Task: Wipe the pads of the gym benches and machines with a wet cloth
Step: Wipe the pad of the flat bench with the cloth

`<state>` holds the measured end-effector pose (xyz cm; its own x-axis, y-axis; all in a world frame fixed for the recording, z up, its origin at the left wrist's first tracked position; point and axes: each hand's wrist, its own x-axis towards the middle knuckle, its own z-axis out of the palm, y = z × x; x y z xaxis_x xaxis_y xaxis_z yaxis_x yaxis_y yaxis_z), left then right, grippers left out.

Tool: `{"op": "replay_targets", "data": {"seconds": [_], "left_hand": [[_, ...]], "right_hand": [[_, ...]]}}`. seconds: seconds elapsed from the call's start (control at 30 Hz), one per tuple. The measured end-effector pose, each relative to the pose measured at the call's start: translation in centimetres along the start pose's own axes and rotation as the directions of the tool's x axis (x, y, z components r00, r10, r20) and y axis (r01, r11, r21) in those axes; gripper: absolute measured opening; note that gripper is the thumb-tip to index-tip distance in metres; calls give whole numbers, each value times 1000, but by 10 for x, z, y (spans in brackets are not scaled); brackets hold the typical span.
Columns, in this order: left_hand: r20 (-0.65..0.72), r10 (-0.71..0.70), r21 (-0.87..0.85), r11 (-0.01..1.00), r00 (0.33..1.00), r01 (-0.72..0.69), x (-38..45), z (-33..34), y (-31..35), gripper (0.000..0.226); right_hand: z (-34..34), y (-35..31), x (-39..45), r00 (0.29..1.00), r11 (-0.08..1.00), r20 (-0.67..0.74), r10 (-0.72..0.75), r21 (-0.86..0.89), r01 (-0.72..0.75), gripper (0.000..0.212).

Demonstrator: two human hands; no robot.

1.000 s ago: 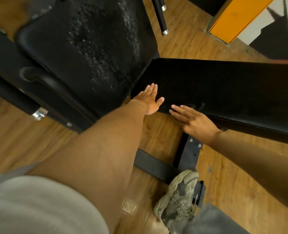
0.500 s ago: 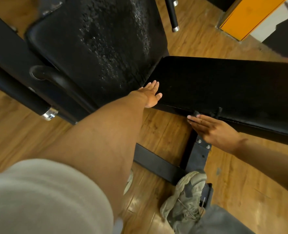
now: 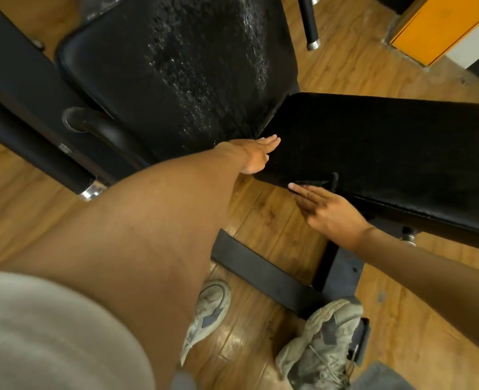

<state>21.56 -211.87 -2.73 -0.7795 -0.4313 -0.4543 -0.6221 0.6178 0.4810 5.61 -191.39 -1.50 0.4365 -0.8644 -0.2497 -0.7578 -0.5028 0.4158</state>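
Left hand [image 3: 256, 156] and right hand [image 3: 328, 212] outstretched, fingers seemingly flat.

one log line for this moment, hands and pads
left hand: flat on bench pad corner | right hand: fingers straight at pad's near edge | seat pad: wet droplets | cloth: not seen

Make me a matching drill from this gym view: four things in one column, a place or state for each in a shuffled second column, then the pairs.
1. seat pad
2. long bench pad
3. left hand
4. right hand

A. flat, at the bench pad's corner
B. speckled with droplets
C. fingers straight, at the bench pad's near edge
D. dark, no droplets showing

Pairs: 1-B, 2-D, 3-A, 4-C
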Motion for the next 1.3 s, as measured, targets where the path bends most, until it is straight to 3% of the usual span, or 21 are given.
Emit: {"op": "replay_targets", "data": {"seconds": [0.17,0.3,0.4,0.57,0.67,0.87,0.97,1.1,1.23,1.3], "left_hand": [[-38,77,136,988,996,-71,4,10,-11,70],[-75,90,175,982,993,-76,3,9,-12,87],[-78,118,266,960,990,-93,3,6,-14,95],[-94,87,446,894,992,-37,5,5,-27,86],[-63,97,488,871,993,-54,3,7,-28,84],[-50,66,578,816,997,-25,7,11,-31,104],[-49,69,565,824,996,-30,8,16,-33,105],[-35,67,562,826,997,-36,5,11,-32,99],[-35,56,504,863,998,-31,4,9,-28,103],[-28,37,460,888,999,-20,5,11,-28,106]], "right_hand": [[-16,10,-42,1000,1000,-29,12,27,-11,71],[-14,6,-21,999,998,-20,26,55,-25,88],[-2,-1,0,999,1000,-44,-6,14,7,74],[19,-5,32,999,993,-20,-34,-113,32,68],[30,-12,51,1000,976,1,-28,-217,28,54],[34,-22,101,998,969,30,-52,-239,58,32],[29,-34,122,996,987,78,-34,-151,45,28],[21,-33,117,999,990,39,-13,-140,19,29],[11,-20,73,983,981,183,-26,-183,60,41],[10,-10,49,992,981,109,-61,-177,80,49]]}}
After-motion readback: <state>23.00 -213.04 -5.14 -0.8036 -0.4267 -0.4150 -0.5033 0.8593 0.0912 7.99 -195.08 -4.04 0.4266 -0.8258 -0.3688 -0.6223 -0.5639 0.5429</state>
